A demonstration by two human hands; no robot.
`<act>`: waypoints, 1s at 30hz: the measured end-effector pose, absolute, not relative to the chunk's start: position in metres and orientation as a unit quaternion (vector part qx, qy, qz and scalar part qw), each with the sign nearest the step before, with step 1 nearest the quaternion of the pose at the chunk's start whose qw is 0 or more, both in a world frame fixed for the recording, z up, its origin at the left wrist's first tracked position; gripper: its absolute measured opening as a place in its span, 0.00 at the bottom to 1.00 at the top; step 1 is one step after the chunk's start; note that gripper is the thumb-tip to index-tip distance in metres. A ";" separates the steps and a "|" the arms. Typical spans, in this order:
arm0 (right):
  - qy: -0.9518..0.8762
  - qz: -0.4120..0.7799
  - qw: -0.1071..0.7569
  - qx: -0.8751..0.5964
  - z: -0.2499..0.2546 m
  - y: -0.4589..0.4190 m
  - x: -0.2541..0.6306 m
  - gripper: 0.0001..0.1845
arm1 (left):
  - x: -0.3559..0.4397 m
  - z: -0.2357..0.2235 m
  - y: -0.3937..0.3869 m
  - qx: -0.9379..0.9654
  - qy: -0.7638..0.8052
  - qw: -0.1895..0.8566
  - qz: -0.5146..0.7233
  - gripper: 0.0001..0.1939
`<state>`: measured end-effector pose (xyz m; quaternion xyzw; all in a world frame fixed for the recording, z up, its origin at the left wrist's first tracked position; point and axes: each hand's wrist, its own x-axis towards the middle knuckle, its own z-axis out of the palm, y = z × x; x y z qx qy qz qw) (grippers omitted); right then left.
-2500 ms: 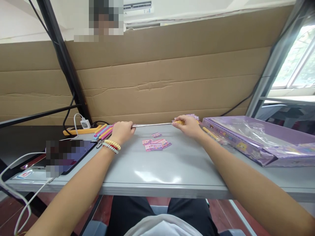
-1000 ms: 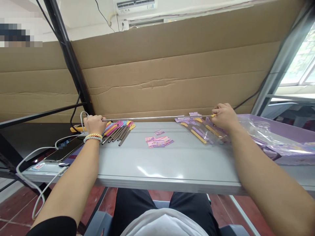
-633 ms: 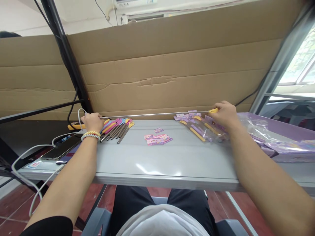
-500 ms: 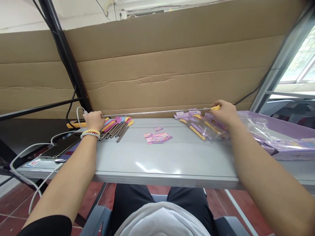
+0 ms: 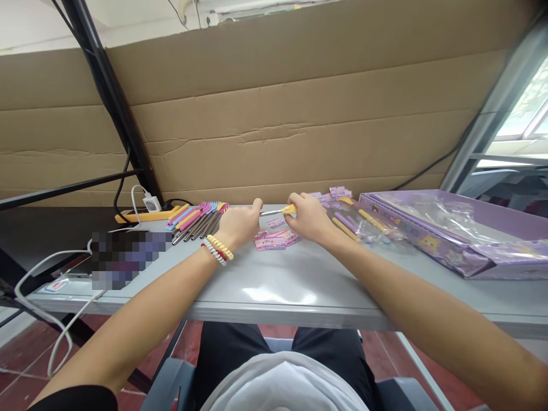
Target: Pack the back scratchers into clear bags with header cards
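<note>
Between my two hands is a telescopic back scratcher with a thin metal rod [image 5: 269, 213] and a yellow claw-like head [image 5: 290, 209]. My left hand [image 5: 240, 224] is closed around its handle end, which the fingers hide. My right hand [image 5: 309, 217] pinches the yellow head. Below and between the hands lie several small pink-purple printed cards [image 5: 270, 243]. To the left, several back scratchers [image 5: 201, 222] with pink, blue and yellow parts lie in a pile. On the right, several back scratchers in clear bags [image 5: 363, 220] lie with purple cards.
A purple printed box [image 5: 432, 240] with clear plastic in it stands at the right. Far left are a yellow power strip [image 5: 149, 216] with a white charger [image 5: 151, 202], white cables and a blurred-out patch. A cardboard sheet [image 5: 291, 125] rises behind the grey table [image 5: 274, 285].
My hands have come together over the middle of the table. The back scratcher's rod, stretched long between them before, now shows only a short length.
</note>
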<state>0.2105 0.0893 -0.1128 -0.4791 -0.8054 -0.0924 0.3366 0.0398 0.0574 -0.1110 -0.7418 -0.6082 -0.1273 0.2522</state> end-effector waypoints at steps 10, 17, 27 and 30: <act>-0.865 -0.065 0.179 -0.463 -0.130 0.102 0.231 0.08 | 0.020 -0.124 0.069 -0.822 -0.500 0.245 -0.121 0.15; -0.887 -0.030 0.251 -0.386 -0.123 0.095 0.232 0.07 | 0.013 -0.121 0.069 -0.819 -0.491 0.258 -0.146 0.14; -0.895 0.014 0.215 -0.391 -0.121 0.101 0.244 0.13 | 0.006 -0.119 0.076 -0.821 -0.475 0.270 -0.163 0.12; -0.905 0.021 0.234 -0.356 -0.121 0.102 0.245 0.15 | 0.003 -0.118 0.077 -0.826 -0.463 0.280 -0.159 0.13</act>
